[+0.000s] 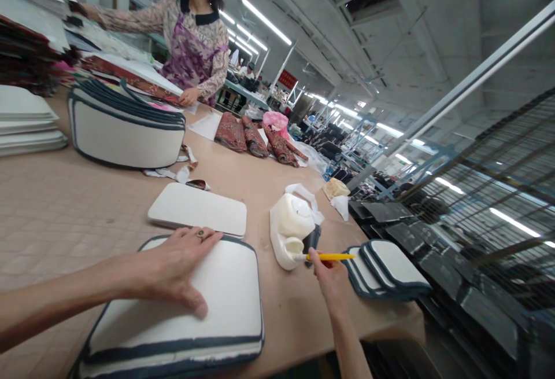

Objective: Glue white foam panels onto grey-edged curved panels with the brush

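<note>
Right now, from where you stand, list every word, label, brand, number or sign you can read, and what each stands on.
No readable text.
Red banner in the background: any lettering is too small and blurred.
White plastic container: a thin dark mark, no legible word.

Pink bag [276,120] sits nr red patt. fabric [230,132].

1. Left hand [176,269], left of centre in the lower half of the frame: bare and slim-fingered, with a ring [200,234] on one finger.
2. The ring has a dark, roundish face in a paler, metal-coloured rim; finer detail is too small to tell.
3. Left forearm [65,301], lower left: bare to the frame's edge.
4. Right hand [330,278], lower right of centre: bare.
5. Right forearm [348,338], bottom of the frame: bare, slender.
</note>
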Tool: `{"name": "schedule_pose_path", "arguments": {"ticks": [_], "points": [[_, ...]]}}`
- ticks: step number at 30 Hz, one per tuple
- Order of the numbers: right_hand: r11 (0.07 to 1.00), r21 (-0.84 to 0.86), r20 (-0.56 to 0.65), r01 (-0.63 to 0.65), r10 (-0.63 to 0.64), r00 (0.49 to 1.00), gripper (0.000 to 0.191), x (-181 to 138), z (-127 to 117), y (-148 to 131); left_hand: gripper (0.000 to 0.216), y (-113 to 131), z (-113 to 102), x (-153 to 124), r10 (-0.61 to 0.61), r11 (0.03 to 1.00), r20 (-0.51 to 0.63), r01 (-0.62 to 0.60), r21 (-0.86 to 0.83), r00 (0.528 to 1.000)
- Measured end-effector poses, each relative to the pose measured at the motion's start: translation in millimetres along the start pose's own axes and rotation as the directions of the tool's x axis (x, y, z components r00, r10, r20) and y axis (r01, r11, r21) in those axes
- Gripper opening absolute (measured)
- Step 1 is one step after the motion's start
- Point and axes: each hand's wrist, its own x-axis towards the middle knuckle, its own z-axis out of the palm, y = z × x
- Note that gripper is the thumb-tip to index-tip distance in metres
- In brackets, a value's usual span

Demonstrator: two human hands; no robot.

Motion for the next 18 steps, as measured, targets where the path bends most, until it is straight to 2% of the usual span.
{"name": "schedule_pose_path", "arguments": {"ticks": [5, 9, 12, 14, 16, 18], "points": [[1.0, 0.005, -0.072, 0.001, 0.0, 0.997, 0.039, -13, -19, -4, 0.109, -4, 5, 2, 0.052, 0.999, -0.054, -0.052, -0.009, 0.997], [0.999, 0.038, -0.075, 0.019, -0.016, 0.997, 0.043, -15, -22, -6, 0.107, -2, 4, 1, 0.054, 0.998, -0.065, -0.056, -0.025, 0.996], [0.996, 0.052, 0.016, 0.071, -0.072, 0.997, 0.044, -14, -23, -10, 0.102, -5, 1, -2, 0.068, 0.996, -0.045, -0.07, -0.054, 0.997], [0.989, 0.049, 0.092, 0.14, -0.144, 0.985, 0.041, -15, -27, -14, 0.087, -12, -3, -3, 0.113, 0.987, -0.084, -0.122, -0.105, 0.99], [0.972, 0.062, 0.184, 0.226, -0.234, 0.955, 0.035, -19, -31, -19, 0.067, -22, -9, -2, 0.177, 0.966, -0.171, -0.204, -0.157, 0.969], [0.943, 0.074, 0.309, 0.324, -0.33, 0.892, 0.025, -24, -35, -24, 0.05, -36, -14, 1, 0.208, 0.951, -0.265, -0.258, -0.169, 0.942]]}}
